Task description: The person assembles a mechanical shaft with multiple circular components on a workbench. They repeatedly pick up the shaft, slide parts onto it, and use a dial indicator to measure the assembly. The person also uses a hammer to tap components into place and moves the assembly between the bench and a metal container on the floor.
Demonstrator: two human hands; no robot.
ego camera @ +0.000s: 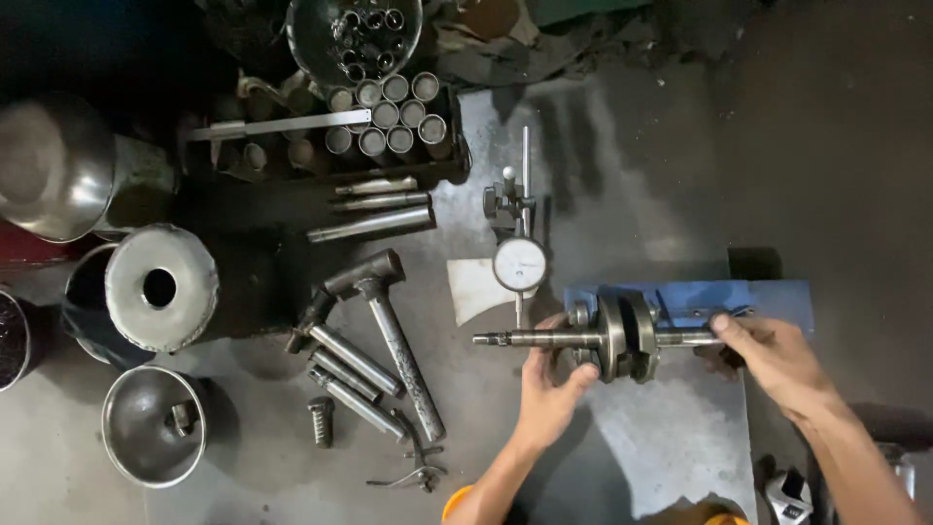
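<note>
Resting across a blue stand on a metal plate, a steel crankshaft lies level, its long shaft pointing left and its two round webs side by side at the middle. The left hand cups the shaft just left of the webs, thumb over the top and fingers curled under, so it is closed around the shaft. The right hand grips the short right end of the crankshaft, fingers wrapped over it at the stand. The two hands are well apart, one at each side of the webs. Just behind the shaft a dial gauge with a white round face stands on its post, its stem coming down toward the shaft near the left hand. To the left on the floor lie a hammer and several steel rods. Farther back a dark tray holds short metal tubes standing on end, and a few metal bowls sit at the far left.
</note>
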